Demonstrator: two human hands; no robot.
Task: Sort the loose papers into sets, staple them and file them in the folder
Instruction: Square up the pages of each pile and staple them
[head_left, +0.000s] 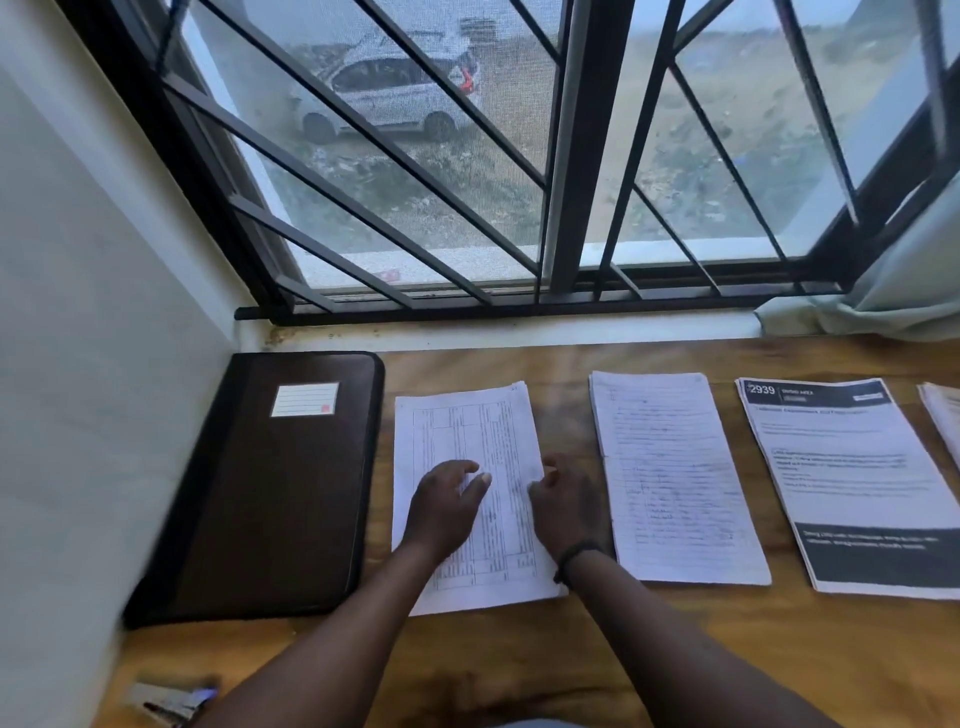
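Four paper stacks line a wooden tabletop beneath a barred window. Left hand presses flat on the leftmost stack; right hand pinches its right edge. Closed folder lies beside the left wall.

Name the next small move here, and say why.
Probably reach the left hand back for the stapler: both hands already rest on the table-form set, the right hand at its edge, while the folder lies closed beside it.

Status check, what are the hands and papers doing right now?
Left hand flat on white table-printed paper stack. Right hand at its right edge, grip unclear. Closed brown folder alongside, left. Nothing obstructing.
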